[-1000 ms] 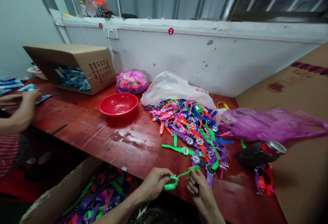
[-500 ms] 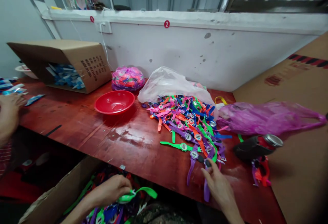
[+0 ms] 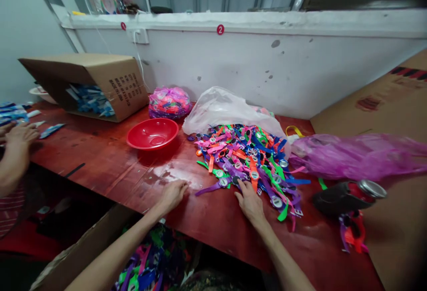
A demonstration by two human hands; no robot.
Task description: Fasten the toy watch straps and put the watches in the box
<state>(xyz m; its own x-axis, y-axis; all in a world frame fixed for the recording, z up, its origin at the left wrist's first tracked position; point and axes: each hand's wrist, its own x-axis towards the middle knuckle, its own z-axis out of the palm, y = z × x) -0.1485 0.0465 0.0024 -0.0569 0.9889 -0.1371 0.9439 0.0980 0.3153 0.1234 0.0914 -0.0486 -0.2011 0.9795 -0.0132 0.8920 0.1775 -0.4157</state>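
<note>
My right hand (image 3: 251, 201) is at the front of a heap of toy wristwatches (image 3: 238, 149) on the red table. Its fingertips are on a purple watch (image 3: 223, 182), by a black round piece; the strap points left. My left hand (image 3: 174, 196) is just above the table, left of that strap, fingers curled together with nothing visible in them. A green watch (image 3: 218, 173) lies behind the purple one. Below the table edge, a carton (image 3: 83, 246) holds many more watches (image 3: 147, 264), partly hidden by my left forearm.
A red bowl (image 3: 152, 134) and a pink bag of watches (image 3: 169, 102) stand behind. A white bag (image 3: 230, 109) covers the heap's back. At right are a purple bag (image 3: 353, 153) and a dark-sleeved can (image 3: 347, 197). Another person's hand (image 3: 20, 137) works left, near an open carton (image 3: 100, 77).
My left hand has risen from the carton to the table, and the green watch it held is gone from it. My right hand has moved left and away from me along the heap.
</note>
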